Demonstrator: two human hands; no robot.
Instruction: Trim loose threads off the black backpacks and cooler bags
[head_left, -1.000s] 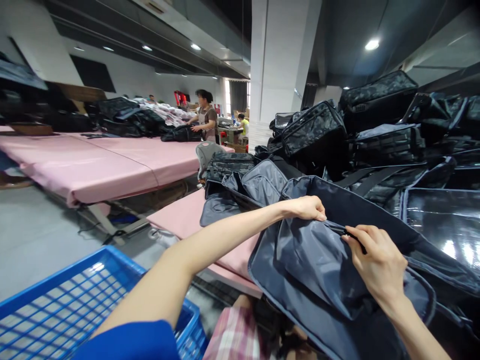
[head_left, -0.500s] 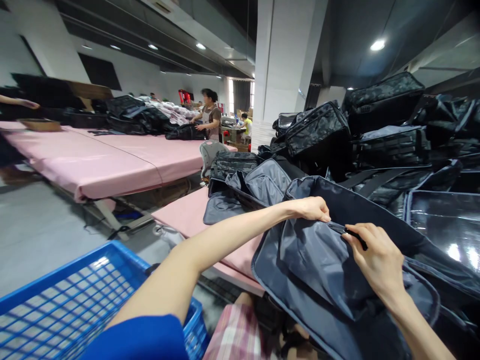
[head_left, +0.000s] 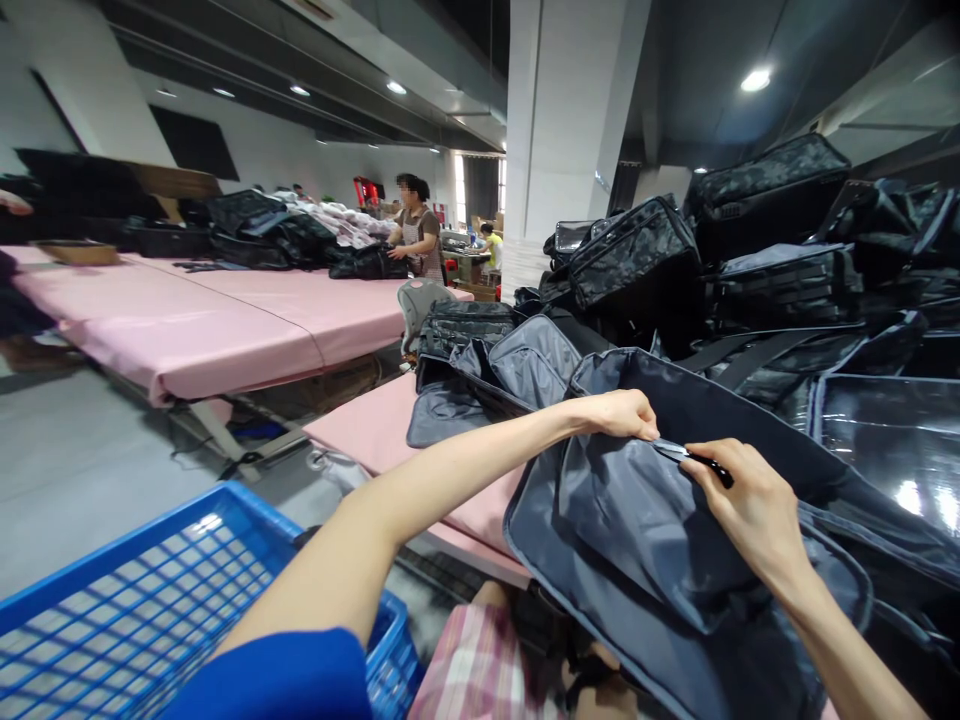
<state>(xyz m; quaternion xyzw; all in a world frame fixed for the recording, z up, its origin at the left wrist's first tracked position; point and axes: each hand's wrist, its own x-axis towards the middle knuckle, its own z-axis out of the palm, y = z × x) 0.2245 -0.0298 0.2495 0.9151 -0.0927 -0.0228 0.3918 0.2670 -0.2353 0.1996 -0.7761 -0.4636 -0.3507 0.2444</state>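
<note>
An unfolded bag (head_left: 637, 540) with a smooth grey lining lies spread out in front of me, partly over the pink-covered table's edge. My left hand (head_left: 626, 412) pinches a fold of the lining along its upper seam. In my right hand (head_left: 754, 490) is a pair of thread snips (head_left: 694, 458) with a black handle. Their silvery blades point left and lie close to the left fingertips, against the lining. Whether the blades touch a thread is too small to tell.
Several black camouflage bags (head_left: 637, 250) are heaped behind and to the right. A blue plastic basket (head_left: 255, 510) stands at lower left. Beyond is a long pink-covered table (head_left: 225, 320) with more bags, and a person (head_left: 418, 230) stands at its far end. A white pillar (head_left: 559, 130) rises behind.
My right hand has shifted slightly left and up, and the snips' bright blades now show beside the left fingertips. My left hand stays on the lining.
</note>
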